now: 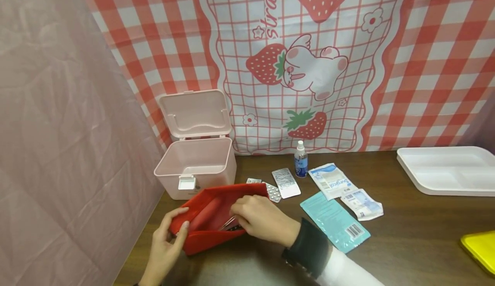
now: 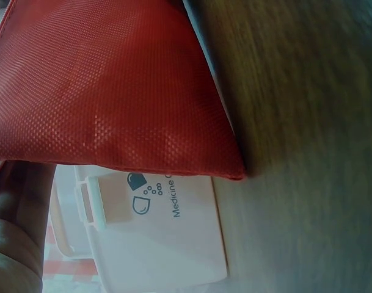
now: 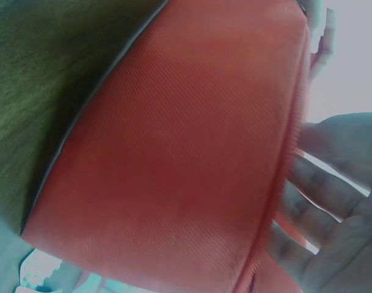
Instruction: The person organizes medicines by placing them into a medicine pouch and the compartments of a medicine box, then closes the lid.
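A red zip pouch [image 1: 216, 241] stands with its mouth spread above the table. My left hand [image 1: 164, 238] grips its left end, thumb at the opening and fingers on the far side. From the right, my right hand [image 1: 263, 219] reaches into the mouth with bent fingers. Beside those fingers shows a thin silvery metal tool [image 1: 228, 222], perhaps tweezers, above something black. The right fingertips are hidden, so whether they pinch the tool is unclear. In the right wrist view, the fingers [image 3: 314, 183] pass over the zip edge. The left wrist view shows the pouch's red corner [image 2: 143, 110].
Behind the pouch, a pink medicine box [image 1: 228, 170] has its lid up. Blister packs [image 1: 286, 182], a spray bottle [image 1: 300, 161], a surgical packet [image 1: 332, 180], a small white packet [image 1: 362, 204] and a teal packet [image 1: 334, 221] lie rightward. Farther right are a white tray [image 1: 410, 180] and something yellow [image 1: 481, 247].
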